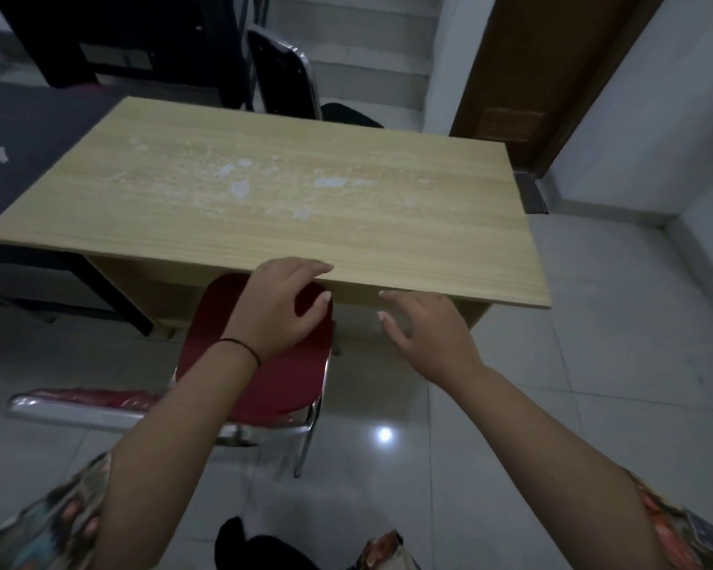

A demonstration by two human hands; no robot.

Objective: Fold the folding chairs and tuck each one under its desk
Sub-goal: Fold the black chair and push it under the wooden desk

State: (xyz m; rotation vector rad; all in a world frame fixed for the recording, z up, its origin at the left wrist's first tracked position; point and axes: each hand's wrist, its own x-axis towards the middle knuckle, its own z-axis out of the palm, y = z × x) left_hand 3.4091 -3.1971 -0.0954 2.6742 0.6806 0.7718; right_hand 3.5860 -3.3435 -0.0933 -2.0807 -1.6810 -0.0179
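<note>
1. I am reaching both hands, left hand point(278, 306) and right hand point(422, 335), fingers spread, holding nothing.
2. The red chair point(260, 364) is sitting unfolded, partly under the desk point(305, 199) near edge.
3. I am judging: pull out, then fold.

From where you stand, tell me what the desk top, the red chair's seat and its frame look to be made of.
Desk top: likely wood-grain laminate over board; printed-looking grain, pale patches where the surface seems worn or stained.
Red chair seat: probably vinyl or similar padded covering; smooth with a faint sheen.
Chair frame: chromed metal tube, judging by its bright mirror-like reflections.
</note>
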